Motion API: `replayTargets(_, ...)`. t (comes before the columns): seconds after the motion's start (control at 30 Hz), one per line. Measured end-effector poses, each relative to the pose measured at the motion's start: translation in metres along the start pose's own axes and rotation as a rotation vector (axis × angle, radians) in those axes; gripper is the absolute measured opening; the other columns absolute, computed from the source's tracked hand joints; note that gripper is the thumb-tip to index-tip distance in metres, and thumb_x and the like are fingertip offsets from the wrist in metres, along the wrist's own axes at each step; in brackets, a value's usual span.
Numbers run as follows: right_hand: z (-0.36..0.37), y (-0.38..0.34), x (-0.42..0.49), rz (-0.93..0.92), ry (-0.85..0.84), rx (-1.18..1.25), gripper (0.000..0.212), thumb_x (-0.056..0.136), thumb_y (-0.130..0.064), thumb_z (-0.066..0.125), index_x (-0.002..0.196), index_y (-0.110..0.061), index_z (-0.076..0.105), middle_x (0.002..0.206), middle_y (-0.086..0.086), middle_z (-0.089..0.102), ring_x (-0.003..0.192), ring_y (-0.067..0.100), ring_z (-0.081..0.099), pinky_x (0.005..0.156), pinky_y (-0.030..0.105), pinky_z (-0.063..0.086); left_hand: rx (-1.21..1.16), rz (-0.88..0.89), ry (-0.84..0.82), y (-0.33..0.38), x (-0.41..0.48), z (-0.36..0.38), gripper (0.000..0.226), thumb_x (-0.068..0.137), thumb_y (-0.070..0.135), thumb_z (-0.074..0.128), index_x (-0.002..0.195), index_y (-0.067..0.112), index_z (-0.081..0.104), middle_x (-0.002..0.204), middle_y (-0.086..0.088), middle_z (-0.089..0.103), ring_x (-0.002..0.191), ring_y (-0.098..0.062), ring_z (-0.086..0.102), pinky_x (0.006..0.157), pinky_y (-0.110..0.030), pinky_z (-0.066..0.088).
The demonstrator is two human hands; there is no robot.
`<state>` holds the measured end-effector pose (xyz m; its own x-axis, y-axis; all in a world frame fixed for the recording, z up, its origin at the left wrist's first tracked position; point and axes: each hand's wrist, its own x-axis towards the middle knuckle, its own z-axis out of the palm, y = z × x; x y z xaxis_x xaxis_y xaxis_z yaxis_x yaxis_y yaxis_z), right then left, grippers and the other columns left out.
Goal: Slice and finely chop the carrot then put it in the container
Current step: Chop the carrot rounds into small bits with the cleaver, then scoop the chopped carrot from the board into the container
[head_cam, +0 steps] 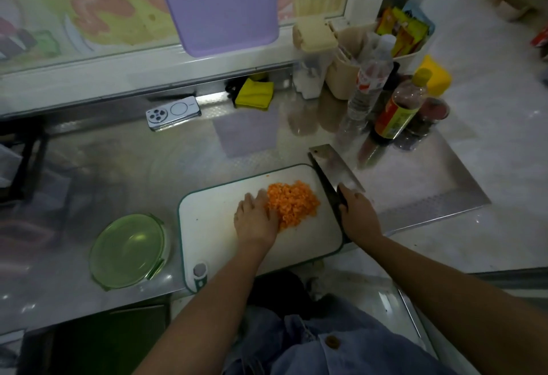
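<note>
Lying in one loose heap on the right half of the cutting board (213,226), the chopped carrot (292,204) is cut into small orange dice. The left hand (255,220) rests flat on the board with fingers extended, holding nothing, its fingertips against the left side of the heap. The right hand (357,211) is wrapped round the handle of the cleaver (335,167). The blade stands just to the right of the heap, along the right edge of the board, with its far corner reaching past the board's back edge. The container (127,251), round and green-tinted, sits on the metal counter (118,167) just left of the board, apart from the carrot. Farther back lie a phone (173,113) and a yellow cloth (254,93). Bottles (398,108) stand at the right rear. A purple board (219,4) leans against the window behind.
</note>
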<state>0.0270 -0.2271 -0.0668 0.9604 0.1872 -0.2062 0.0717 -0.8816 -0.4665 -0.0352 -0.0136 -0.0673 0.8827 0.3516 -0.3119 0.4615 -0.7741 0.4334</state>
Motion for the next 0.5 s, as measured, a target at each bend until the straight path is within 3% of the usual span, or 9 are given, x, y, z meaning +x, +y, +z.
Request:
replayTargets(0.17, 0.012, 0.009, 0.000, 0.030, -0.043, -0.053, 0.054, 0.095, -0.012, 0.047, 0.147, -0.014, 0.032, 0.118, 0.025, 0.045, 0.102, 0.039, 0.051, 0.092, 0.040, 0.045, -0.076, 0.003, -0.006, -0.008, -0.002, -0.006, 0.054, 0.098, 0.033, 0.044, 0.149, 0.019, 0.031, 0.154, -0.014, 0.027, 0.141, -0.029, 0.025, 0.114, -0.033, 0.019)
replayTargets(0.3, 0.014, -0.002, 0.000, 0.093, -0.034, -0.238, 0.048, 0.093, -0.018, 0.046, 0.141, -0.017, 0.037, 0.119, 0.023, 0.044, 0.105, 0.037, 0.045, 0.088, 0.042, 0.042, -0.157, 0.035, 0.081, -0.023, -0.008, -0.017, 0.043, 0.095, 0.025, 0.052, 0.137, 0.018, 0.051, 0.147, -0.014, 0.040, 0.136, -0.029, 0.036, 0.111, -0.031, 0.026)
replayTargets(0.4, 0.011, -0.025, 0.004, 0.126, 0.023, -0.360, 0.040, 0.089, -0.018, 0.051, 0.127, -0.011, 0.046, 0.119, 0.021, 0.043, 0.108, 0.036, 0.041, 0.087, 0.042, 0.039, -0.188, 0.056, 0.241, -0.036, -0.018, -0.030, 0.025, 0.088, 0.020, 0.060, 0.111, 0.016, 0.070, 0.116, -0.010, 0.064, 0.110, -0.028, 0.055, 0.095, -0.032, 0.040)
replayTargets(0.5, 0.022, -0.060, 0.009, -0.078, 0.040, -0.174, 0.041, 0.086, -0.016, 0.050, 0.124, -0.001, 0.052, 0.114, 0.028, 0.049, 0.103, 0.042, 0.046, 0.085, 0.044, 0.040, -0.281, -0.050, 0.421, -0.048, -0.033, -0.051, 0.006, 0.084, 0.020, 0.064, 0.083, 0.020, 0.071, 0.086, -0.001, 0.069, 0.086, -0.023, 0.060, 0.074, -0.034, 0.048)
